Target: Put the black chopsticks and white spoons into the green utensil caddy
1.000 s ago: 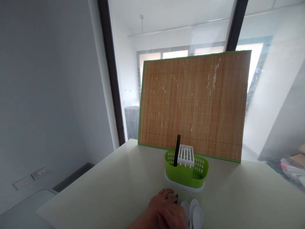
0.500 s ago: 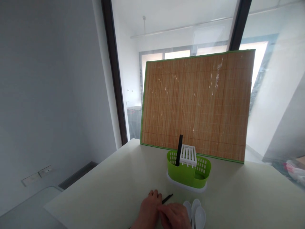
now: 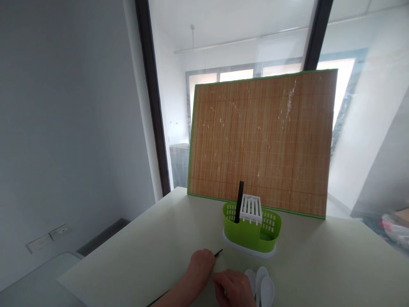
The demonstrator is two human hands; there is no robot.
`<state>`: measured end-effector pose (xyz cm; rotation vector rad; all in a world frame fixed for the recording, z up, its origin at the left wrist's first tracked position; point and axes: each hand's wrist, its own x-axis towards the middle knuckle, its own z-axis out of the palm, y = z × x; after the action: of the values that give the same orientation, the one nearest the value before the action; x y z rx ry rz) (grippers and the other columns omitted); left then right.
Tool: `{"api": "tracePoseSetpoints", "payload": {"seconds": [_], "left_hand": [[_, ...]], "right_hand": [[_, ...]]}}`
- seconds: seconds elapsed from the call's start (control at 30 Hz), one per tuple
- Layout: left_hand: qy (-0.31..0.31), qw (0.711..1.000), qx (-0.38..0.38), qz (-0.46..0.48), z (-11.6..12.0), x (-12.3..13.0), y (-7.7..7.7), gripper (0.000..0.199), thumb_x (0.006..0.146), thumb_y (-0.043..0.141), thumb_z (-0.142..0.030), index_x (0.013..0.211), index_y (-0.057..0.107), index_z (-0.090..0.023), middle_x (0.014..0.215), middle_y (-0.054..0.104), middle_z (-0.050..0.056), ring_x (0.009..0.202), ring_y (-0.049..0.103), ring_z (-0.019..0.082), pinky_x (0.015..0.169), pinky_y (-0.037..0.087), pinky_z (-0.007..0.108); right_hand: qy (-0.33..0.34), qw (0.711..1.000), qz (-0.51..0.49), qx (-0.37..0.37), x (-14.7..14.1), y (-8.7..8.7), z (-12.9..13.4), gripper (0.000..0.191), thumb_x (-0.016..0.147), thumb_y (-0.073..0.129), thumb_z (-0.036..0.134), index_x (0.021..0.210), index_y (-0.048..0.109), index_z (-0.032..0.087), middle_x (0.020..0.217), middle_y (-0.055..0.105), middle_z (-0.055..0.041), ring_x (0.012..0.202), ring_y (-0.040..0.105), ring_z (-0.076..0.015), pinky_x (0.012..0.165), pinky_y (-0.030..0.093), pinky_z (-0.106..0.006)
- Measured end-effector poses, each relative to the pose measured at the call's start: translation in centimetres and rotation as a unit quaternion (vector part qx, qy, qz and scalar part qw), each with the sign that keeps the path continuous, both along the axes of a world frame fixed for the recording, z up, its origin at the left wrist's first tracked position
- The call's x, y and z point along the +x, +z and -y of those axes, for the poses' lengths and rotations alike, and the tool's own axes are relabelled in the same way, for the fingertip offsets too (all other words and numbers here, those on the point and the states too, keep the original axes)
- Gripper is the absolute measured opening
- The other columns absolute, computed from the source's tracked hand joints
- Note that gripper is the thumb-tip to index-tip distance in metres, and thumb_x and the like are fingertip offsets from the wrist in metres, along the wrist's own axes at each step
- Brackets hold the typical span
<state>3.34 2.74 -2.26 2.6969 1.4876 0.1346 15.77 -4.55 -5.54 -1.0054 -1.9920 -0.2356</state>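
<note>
My left hand (image 3: 203,262) is wrapped round black chopsticks (image 3: 219,253) just above the table. One end sticks out ahead of the fingers, and a dark thin length shows beside the forearm. My right hand (image 3: 233,286) rests lower and to the right, its fingers curled in with nothing seen sticking out of them; the palm is hidden. Close against its right side lie several white spoons (image 3: 267,290). Beyond both hands stands a green cutlery basket (image 3: 246,237) with a white slatted rack (image 3: 251,208). Black chopsticks (image 3: 239,202) stand upright in its left part.
The pale table (image 3: 153,251) carries everything. A bamboo mat (image 3: 262,145) with green edging leans upright behind the basket, in front of a glass partition. A grey wall (image 3: 70,106) with a socket runs along the left.
My left hand has moved forward and left, away from my right hand, taking the chopsticks along. My right hand has stayed almost in place beside the spoons. The view has shifted slightly.
</note>
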Motion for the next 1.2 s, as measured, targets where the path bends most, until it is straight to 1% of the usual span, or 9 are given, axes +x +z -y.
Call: {"api": "tracePoseSetpoints", "payload": {"seconds": [0.07,0.17,0.27,0.4,0.5,0.63,0.87,1.03,1.2], "left_hand": [[0.012,1.0,0.008,-0.019,0.0,0.0,1.0,0.028,0.075,0.041,-0.001,0.081,0.067,-0.01,0.081,0.068,0.016,0.081,0.065,0.026,0.071,0.048,0.035],[0.028,0.999,0.036,0.008,0.4,-0.4,4.1,0.026,0.073,0.043,-0.004,0.082,0.065,-0.012,0.08,0.068,0.012,0.077,0.065,0.024,0.068,0.046,0.032],[-0.014,0.987,0.033,0.157,1.2,-0.7,7.9,0.014,0.074,0.049,-0.016,0.077,0.063,-0.018,0.071,0.066,0.003,0.066,0.061,0.017,0.063,0.043,0.025],[-0.109,0.913,-0.1,0.381,2.2,-0.2,10.8,0.012,0.076,0.053,-0.025,0.077,0.062,-0.017,0.066,0.062,-0.002,0.058,0.054,0.01,0.055,0.042,0.019],[-0.139,0.872,-0.16,0.441,2.4,0.3,10.6,0.012,0.075,0.056,-0.024,0.078,0.063,-0.015,0.069,0.063,-0.001,0.062,0.055,0.01,0.058,0.045,0.019],[-0.163,0.857,-0.172,0.458,2.0,0.3,9.8,0.009,0.074,0.059,-0.02,0.077,0.065,-0.015,0.071,0.064,-0.001,0.066,0.055,0.01,0.062,0.046,0.019],[-0.164,0.845,-0.195,0.47,1.0,-0.4,9.5,0.02,0.079,0.059,-0.031,0.089,0.069,-0.015,0.078,0.067,0.002,0.065,0.056,0.011,0.061,0.046,0.02],[-0.161,0.84,-0.218,0.47,0.7,-0.6,9.4,0.021,0.079,0.06,-0.033,0.084,0.069,-0.014,0.079,0.067,0.002,0.064,0.056,0.011,0.06,0.046,0.02],[-0.164,0.849,-0.214,0.455,0.6,-0.9,9.6,0.022,0.079,0.061,-0.033,0.083,0.07,-0.014,0.079,0.067,0.002,0.066,0.057,0.011,0.061,0.046,0.019]], "right_hand": [[-0.015,0.999,-0.013,-0.039,0.3,-0.6,-0.3,0.019,0.077,0.043,0.011,0.084,0.054,0.024,0.061,0.061,0.0029,0.054,0.059,-0.0148,0.049,0.034,-0.024],[-0.044,0.991,-0.052,-0.115,0.6,-1.5,-0.7,0.026,0.072,0.053,0.015,0.097,0.054,0.024,0.062,0.062,0.0048,0.058,0.062,-0.0161,0.052,0.038,-0.023],[-0.052,0.978,-0.097,-0.176,0.6,-1.9,-0.9,0.044,0.072,0.062,0.021,0.114,0.049,0.022,0.062,0.062,0.0061,0.052,0.061,-0.0149,0.048,0.04,-0.022],[0.001,0.968,-0.153,-0.199,0.3,-1.3,-0.7,0.039,0.08,0.059,0.035,0.115,0.052,0.02,0.059,0.059,0.0049,0.045,0.055,-0.0129,0.042,0.037,-0.02],[0.022,0.971,-0.165,-0.173,0.6,-1.0,-0.8,0.022,0.088,0.048,0.038,0.099,0.058,0.021,0.065,0.062,0.0007,0.051,0.058,-0.0136,0.048,0.041,-0.02],[-0.003,0.979,-0.134,-0.154,1.2,-1.5,-1.2,0.022,0.093,0.042,0.036,0.087,0.058,0.023,0.076,0.063,-0.0019,0.062,0.062,-0.0151,0.056,0.044,-0.022],[-0.041,0.98,-0.103,-0.168,1.5,-1.0,-0.9,0.022,0.092,0.044,0.037,0.084,0.059,0.024,0.074,0.061,-0.0009,0.061,0.061,-0.0157,0.053,0.041,-0.022],[-0.064,0.975,-0.081,-0.198,1.8,-1.2,-1.0,0.006,0.081,0.058,0.021,0.078,0.062,0.024,0.07,0.059,0.0017,0.058,0.06,-0.015,0.051,0.037,-0.021],[-0.066,0.968,-0.041,-0.238,1.8,-1.9,-1.3,0.014,0.074,0.062,0.01,0.075,0.064,0.023,0.069,0.061,0.0017,0.06,0.06,-0.0145,0.052,0.036,-0.02]]}}
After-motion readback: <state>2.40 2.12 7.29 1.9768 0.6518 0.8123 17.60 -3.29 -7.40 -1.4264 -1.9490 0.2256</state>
